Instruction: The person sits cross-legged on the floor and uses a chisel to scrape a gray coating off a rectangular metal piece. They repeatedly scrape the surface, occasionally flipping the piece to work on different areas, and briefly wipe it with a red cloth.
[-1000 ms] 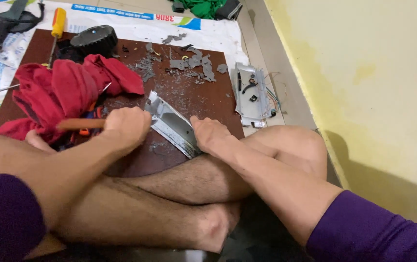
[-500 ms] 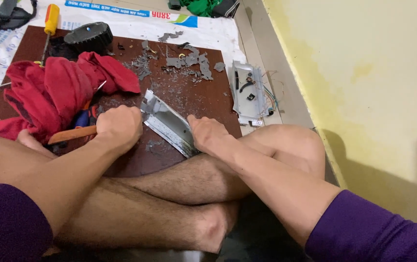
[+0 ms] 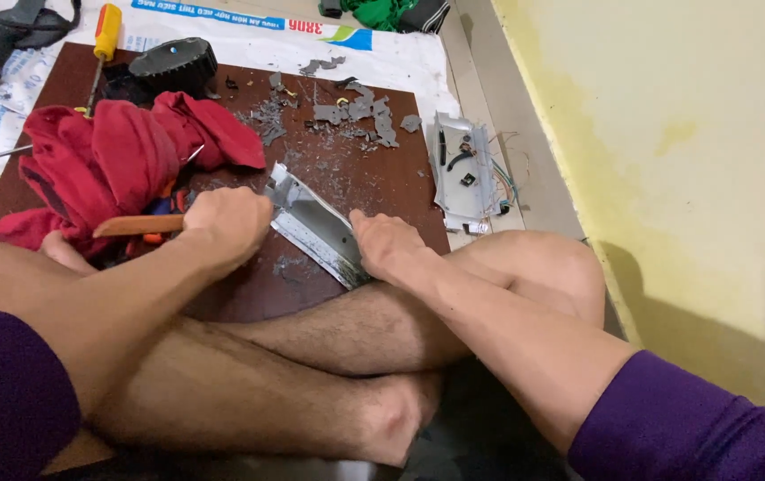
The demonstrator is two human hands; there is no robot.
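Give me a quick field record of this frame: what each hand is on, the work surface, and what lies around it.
left hand: gripping a wooden-handled tool, working end hidden at the metal strip
right hand: pressing down on grey metal strip
surface: dark brown board
debris: grey fragments on board's far part
left of hands: red cloth
right of board: small metal plate with wires
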